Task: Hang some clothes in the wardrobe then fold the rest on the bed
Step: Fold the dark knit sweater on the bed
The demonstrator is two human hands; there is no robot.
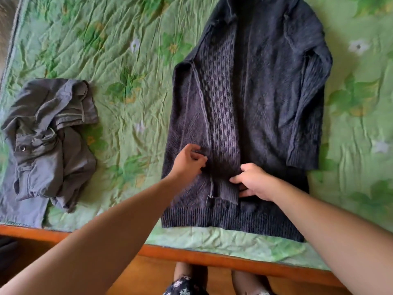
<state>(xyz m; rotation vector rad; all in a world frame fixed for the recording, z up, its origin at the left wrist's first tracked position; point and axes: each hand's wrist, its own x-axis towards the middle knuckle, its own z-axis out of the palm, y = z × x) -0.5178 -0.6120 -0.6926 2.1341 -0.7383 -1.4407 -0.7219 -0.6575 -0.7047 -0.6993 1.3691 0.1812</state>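
A dark navy knitted sweater [261, 99] lies flat on the green floral bedspread [131, 67], its hem toward me. Its left sleeve is folded across the front, cuff near the hem; the right sleeve lies along its right side. My left hand [189, 161] hovers over the lower left of the sweater with fingers loosely curled and nothing clearly in them. My right hand [253, 179] pinches the folded sleeve's cuff [228, 189] between thumb and fingers.
A crumpled pile of grey trousers [49, 137] sits at the left of the bed, partly hanging toward the edge. The orange wooden bed frame [191, 256] runs along the front. My feet show on the floor below it.
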